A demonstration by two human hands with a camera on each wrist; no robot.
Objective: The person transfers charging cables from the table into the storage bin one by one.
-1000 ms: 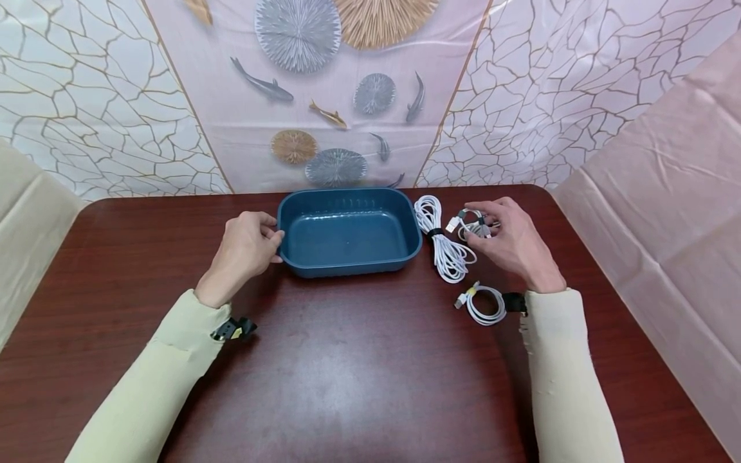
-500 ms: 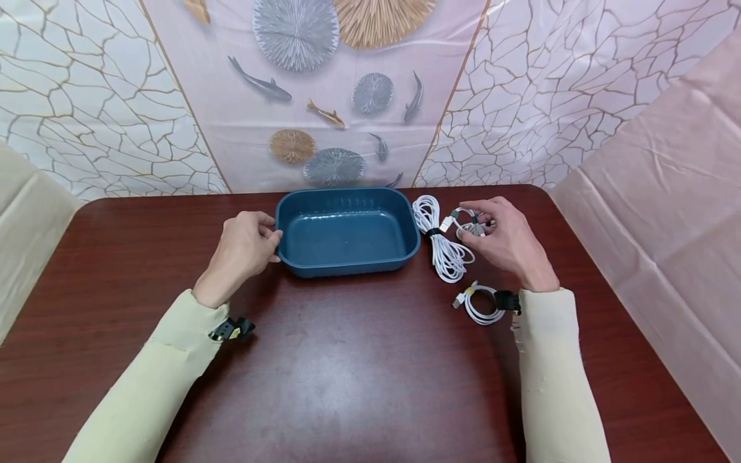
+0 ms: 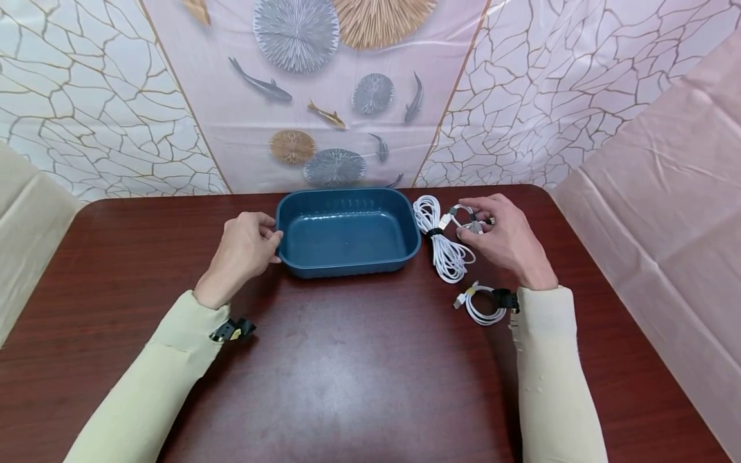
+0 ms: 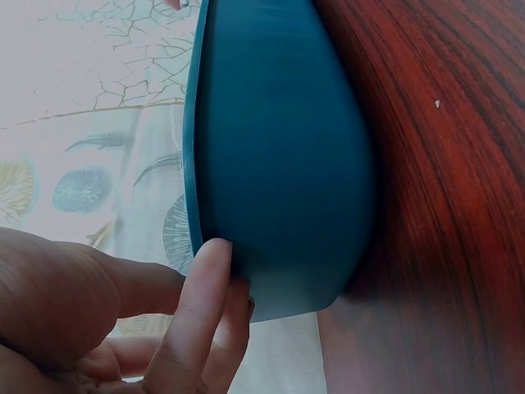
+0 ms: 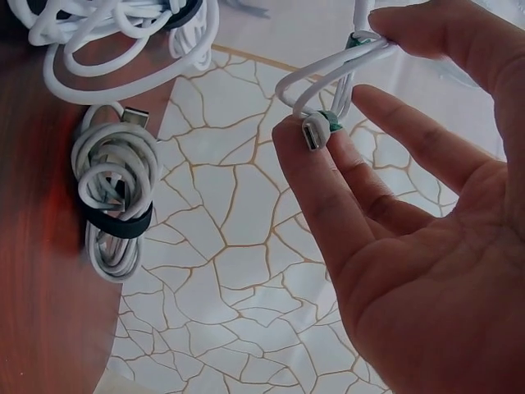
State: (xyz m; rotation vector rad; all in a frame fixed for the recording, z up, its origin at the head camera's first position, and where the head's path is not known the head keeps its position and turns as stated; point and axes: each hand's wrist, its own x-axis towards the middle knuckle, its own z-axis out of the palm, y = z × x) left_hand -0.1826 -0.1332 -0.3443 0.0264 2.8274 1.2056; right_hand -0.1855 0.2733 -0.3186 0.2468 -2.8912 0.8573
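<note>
My left hand [image 3: 246,244] grips the left end of a blue plastic tub [image 3: 347,241], its fingers at the rim. In the left wrist view a fingertip lies against the tub's outer wall [image 4: 279,148]. Over at the right, my right hand [image 3: 506,238] pinches a small coiled white USB cable [image 5: 336,74] with green ties between thumb and fingers. The cable's metal plug faces the right wrist camera. Under that hand, a greyish-white USB cable [image 5: 115,164] bound with a black strap lies on the table. Nothing lies in the tub.
A long white cable bundle [image 3: 451,257] with a black tie lies against the tub's right side. Nearer me is a coiled white cable [image 3: 473,316] with a yellow tie. The dark red table [image 3: 324,360] ends at a patterned cloth backdrop [image 3: 492,148].
My right hand has shifted slightly left with the green-tied cable, towards the long white bundle. The left hand and the tub stay in place.
</note>
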